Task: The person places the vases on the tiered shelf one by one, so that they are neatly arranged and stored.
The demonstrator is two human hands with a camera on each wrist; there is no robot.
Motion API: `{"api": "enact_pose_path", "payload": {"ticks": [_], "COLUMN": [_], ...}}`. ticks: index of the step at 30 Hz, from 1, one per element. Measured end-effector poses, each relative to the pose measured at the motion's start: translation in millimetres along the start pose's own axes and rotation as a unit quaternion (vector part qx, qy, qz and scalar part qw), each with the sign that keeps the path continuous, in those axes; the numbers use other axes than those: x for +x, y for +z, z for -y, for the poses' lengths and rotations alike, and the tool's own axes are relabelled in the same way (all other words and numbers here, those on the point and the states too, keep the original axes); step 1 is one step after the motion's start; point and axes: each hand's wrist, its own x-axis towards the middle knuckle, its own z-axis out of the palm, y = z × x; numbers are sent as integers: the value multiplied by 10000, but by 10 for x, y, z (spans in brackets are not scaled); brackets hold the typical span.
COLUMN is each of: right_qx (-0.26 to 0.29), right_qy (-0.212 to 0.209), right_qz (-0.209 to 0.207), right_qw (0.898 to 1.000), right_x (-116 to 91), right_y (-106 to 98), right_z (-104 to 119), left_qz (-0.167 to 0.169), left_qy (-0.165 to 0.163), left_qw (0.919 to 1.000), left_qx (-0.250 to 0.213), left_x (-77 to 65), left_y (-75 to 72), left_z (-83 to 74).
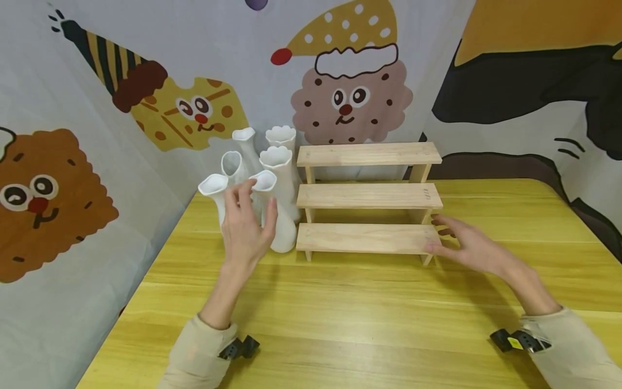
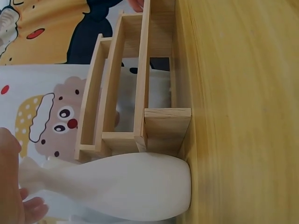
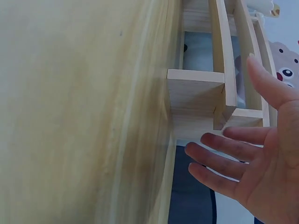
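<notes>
My left hand (image 1: 245, 227) is at the neck of the front white vase (image 1: 283, 229), with fingers and thumb spread on either side. In the left wrist view, that vase (image 2: 126, 186) stands on the table, its narrow neck between the thumb and the fingers (image 2: 35, 210). A three-tier wooden stand (image 1: 364, 237) is just right of the vases. My right hand (image 1: 473, 248) is by the right end of its lowest shelf, thumb overlapping the shelf end in the head view. The right wrist view shows this hand (image 3: 252, 158) with its fingers spread beside the stand (image 3: 196, 93).
Several more white vases, among them a flared one (image 1: 214, 186) and a wavy-rimmed one (image 1: 277, 156), crowd together left of the stand. A cartoon-printed cloth (image 1: 194, 32) hangs behind the wood-grain table (image 1: 350, 324). Both sleeves carry small black devices at the wrists.
</notes>
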Motion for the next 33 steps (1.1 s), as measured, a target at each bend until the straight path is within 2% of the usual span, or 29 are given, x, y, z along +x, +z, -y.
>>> {"api": "enact_pose_path", "payload": {"ticks": [7,16,25,33], "right_qx": [7,83,123,101], "right_qy": [-25,-94,-37,16], "right_qz": [72,19,9,16], "right_qw": [10000,9999,9999,9999], "right_x": [7,22,27,22], "right_y": [36,75,68,65], "right_z": [-16,-64,-71,-71], "left_qz": [282,380,282,343], "left_qy": [-245,-171,-110,-396], "left_qw": [9993,9985,9926,9836], "left_qx": [-9,-355,-1175,-1729], "left_x": [12,19,28,13], "left_y": [35,119,192,246], "left_z": [51,128,162,181]}}
